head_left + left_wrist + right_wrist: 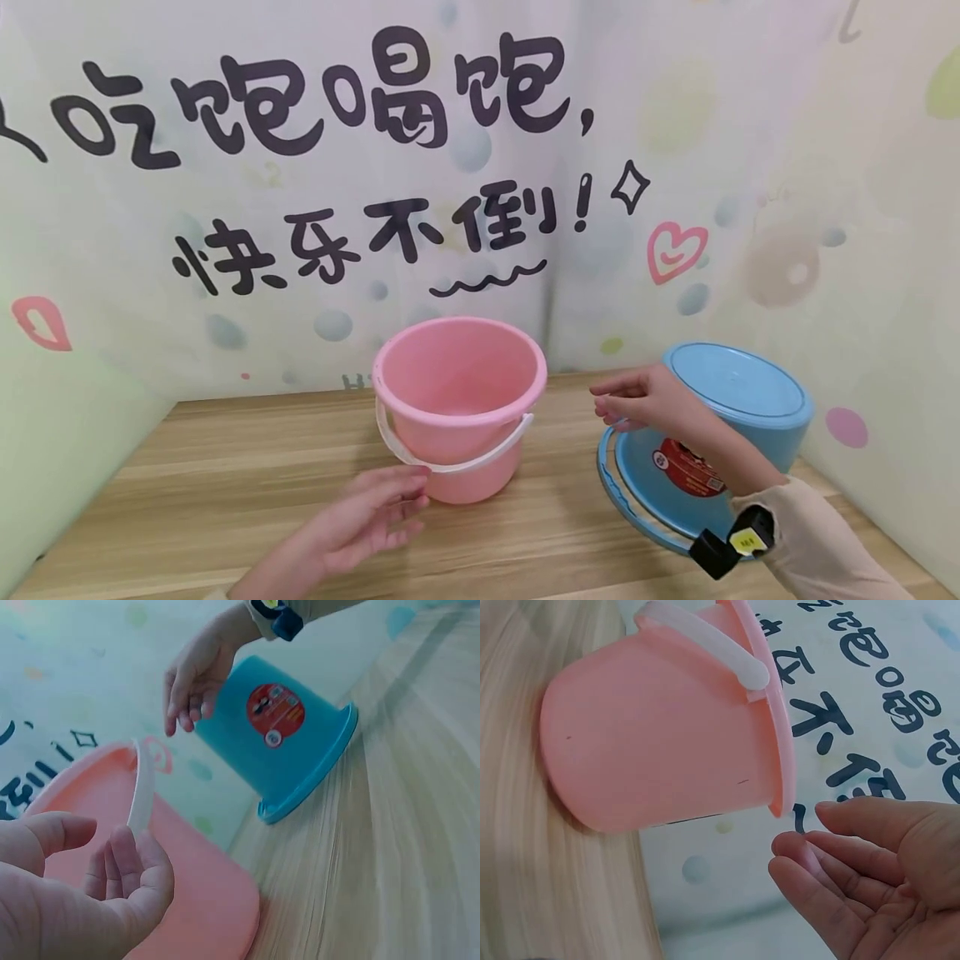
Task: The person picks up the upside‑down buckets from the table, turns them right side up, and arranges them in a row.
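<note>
The pink bucket (457, 442) stands upright on the desk (247, 467), just in front of the wall (135, 250), and its white handle (142, 784) hangs down across the near side. The left hand (367, 517) is at the near left side of the pink bucket, close to the handle. Its fingers are a bit bent and its thumb is apart from them, so it is not pinching anything; I cannot tell if a fingertip touches the handle. The right hand (637, 396) is in the air to the right of the pink bucket, with loose fingers, the thumb a little away from them, and nothing held. Farther right of the pink bucket is the blue bucket (757, 417), upside down, with a red sticker (276, 712) on its side. I think the handle could slip away if the left hand catches just its edge, because the thumb is not round it. A push there, with no hand on the far side, might make the pink bucket slide or tip. If only one side of the rim got a pull, it could lean over and fall. The right hand is so near the blue bucket that a quick swing could bump it and shove it along.
</note>
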`<state>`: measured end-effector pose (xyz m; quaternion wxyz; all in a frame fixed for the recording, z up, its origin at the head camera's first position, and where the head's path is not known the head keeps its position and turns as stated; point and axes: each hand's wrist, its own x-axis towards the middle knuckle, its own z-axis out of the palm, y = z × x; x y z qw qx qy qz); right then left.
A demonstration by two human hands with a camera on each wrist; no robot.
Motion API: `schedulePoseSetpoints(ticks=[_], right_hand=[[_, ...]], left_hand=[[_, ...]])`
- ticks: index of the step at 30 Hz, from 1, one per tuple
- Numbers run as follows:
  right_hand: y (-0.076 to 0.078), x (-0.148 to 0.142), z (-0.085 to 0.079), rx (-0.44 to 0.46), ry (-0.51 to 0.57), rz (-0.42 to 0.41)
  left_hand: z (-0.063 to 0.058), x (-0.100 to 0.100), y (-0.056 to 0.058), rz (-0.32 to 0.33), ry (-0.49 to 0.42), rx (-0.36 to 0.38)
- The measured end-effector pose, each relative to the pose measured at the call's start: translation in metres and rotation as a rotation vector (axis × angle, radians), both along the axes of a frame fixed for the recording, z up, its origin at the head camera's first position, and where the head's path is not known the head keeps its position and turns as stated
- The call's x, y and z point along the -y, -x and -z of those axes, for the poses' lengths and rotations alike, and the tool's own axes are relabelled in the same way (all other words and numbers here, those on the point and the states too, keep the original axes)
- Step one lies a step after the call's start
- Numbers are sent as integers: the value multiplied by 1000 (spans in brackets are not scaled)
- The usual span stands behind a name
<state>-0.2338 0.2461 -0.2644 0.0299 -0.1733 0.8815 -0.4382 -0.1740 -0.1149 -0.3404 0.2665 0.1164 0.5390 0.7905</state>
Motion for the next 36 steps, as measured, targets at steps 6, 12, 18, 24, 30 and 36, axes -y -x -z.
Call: schedulePoseSetpoints(ticks=[6, 12, 18, 24, 30, 36], right_hand=[[-12, -12, 10, -28, -39, -16], [-21, -22, 19, -25, -40, -50], [-32, -32, 27, -6, -12, -64], [-43, -46, 37, 48, 27, -47], [-53, -61, 48, 39, 35, -20], [-62, -76, 57, 11, 21, 18]], left_hand=[[-6, -21, -8, 74, -57, -14], [-10, -45, -11, 113, -90, -5], [-9, -71, -8, 138, -119, 17], [-3, -97, -1, 148, -150, 40], [6, -120, 6, 93, -107, 43], [11, -144, 17, 79, -87, 78]])
